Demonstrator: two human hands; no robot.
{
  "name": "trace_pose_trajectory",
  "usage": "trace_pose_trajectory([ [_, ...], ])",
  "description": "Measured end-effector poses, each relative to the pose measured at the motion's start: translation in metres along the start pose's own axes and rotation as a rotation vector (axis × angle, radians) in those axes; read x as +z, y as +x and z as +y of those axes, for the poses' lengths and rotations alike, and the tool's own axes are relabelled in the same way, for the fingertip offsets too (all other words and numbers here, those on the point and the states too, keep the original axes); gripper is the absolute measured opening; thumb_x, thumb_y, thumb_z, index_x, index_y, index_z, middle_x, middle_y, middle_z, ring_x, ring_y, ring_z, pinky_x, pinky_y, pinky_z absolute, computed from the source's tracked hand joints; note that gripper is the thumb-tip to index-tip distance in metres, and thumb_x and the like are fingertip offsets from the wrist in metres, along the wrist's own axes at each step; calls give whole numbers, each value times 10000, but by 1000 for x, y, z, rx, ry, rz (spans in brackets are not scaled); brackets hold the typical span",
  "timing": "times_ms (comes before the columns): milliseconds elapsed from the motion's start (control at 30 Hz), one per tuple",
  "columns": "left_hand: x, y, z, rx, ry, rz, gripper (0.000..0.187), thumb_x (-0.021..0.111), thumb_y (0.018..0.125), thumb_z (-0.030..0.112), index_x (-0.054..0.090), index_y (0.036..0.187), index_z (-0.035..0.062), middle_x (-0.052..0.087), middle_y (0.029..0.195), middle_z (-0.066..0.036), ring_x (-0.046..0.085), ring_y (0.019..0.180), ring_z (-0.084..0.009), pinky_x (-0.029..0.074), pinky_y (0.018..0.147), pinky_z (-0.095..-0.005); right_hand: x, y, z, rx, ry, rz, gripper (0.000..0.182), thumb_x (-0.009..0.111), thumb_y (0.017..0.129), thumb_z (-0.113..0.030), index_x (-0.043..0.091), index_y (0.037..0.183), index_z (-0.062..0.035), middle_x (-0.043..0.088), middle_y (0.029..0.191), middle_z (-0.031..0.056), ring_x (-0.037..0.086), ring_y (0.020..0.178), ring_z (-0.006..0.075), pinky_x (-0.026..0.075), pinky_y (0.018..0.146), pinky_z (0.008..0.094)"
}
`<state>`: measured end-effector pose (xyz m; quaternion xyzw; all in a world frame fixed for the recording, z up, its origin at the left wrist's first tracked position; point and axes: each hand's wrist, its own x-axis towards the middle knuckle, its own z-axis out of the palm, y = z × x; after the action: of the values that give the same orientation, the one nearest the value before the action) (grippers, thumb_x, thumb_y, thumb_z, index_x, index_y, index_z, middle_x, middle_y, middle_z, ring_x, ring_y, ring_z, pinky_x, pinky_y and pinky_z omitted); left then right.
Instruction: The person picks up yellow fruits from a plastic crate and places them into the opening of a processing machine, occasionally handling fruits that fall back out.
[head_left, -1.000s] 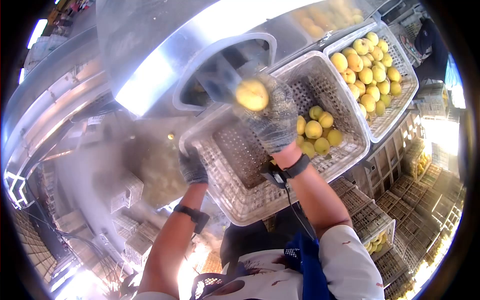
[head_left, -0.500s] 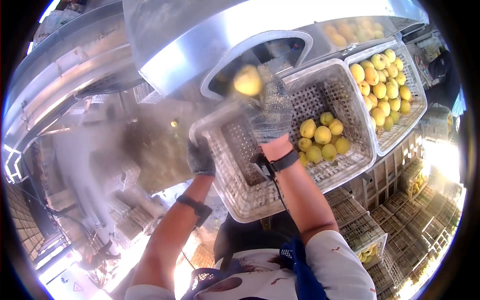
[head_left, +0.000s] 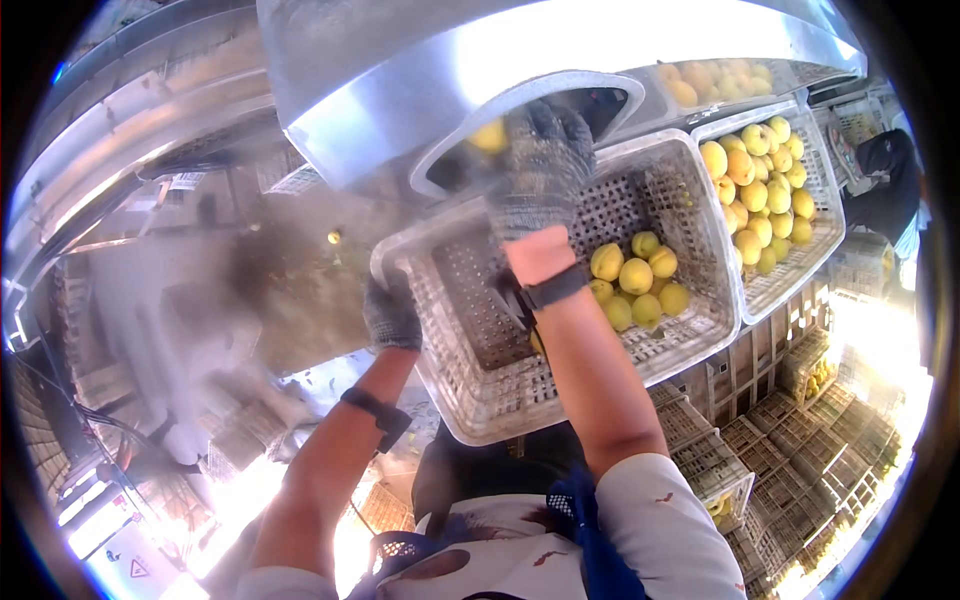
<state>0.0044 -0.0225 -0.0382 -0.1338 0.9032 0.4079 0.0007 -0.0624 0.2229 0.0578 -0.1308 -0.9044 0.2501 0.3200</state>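
A pale plastic crate (head_left: 505, 405) stands tilted in front of me, with several yellow peaches (head_left: 636, 276) gathered in its right side. My left hand (head_left: 391, 312), in a grey knitted glove, is closed around the crate's left rim. Gloved the same way, my right hand (head_left: 550, 165) reaches over the crate into the rounded opening (head_left: 430, 165) of a shiny metal machine (head_left: 400, 95). A yellow peach (head_left: 488, 137) shows at the left side of that hand, partly hidden and blurred; the fingertips are in shadow.
A second crate (head_left: 790, 285), full of yellow peaches, adjoins on the right. Stacked crates (head_left: 790, 440) stand below at right. A dark-clothed person (head_left: 885, 190) is at the far right edge. One loose fruit (head_left: 334, 238) lies at left on the ground, by a dusty haze.
My right hand has moved up and deeper into the machine's opening with the peach, which is now less visible. My left hand keeps its hold on the rim; the view has shifted slightly.
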Motion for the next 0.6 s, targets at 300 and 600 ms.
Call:
trace_pose_trajectory([
  [300, 6, 11, -11, -98, -133, -72, 437, 629, 1023, 227, 559, 1396, 12, 680, 1248, -104, 632, 1073, -184, 496, 958, -339, -47, -14, -19, 262, 374, 47, 1261, 719, 805, -692, 132, 1575, 117, 225, 1600, 377, 182, 1532, 473, 162, 1270, 506],
  [600, -2, -1, 27, -192, -281, -92, 448, 643, 1021, 263, 578, 1370, -11, 674, 1267, -102, 615, 1110, -178, 470, 995, -325, -202, -160, 170, 494, -233, -732, 288, 701, 913, -257, 721, 1096, -35, 734, 1034, 148, 710, 954, 291, 562, 843, 384],
])
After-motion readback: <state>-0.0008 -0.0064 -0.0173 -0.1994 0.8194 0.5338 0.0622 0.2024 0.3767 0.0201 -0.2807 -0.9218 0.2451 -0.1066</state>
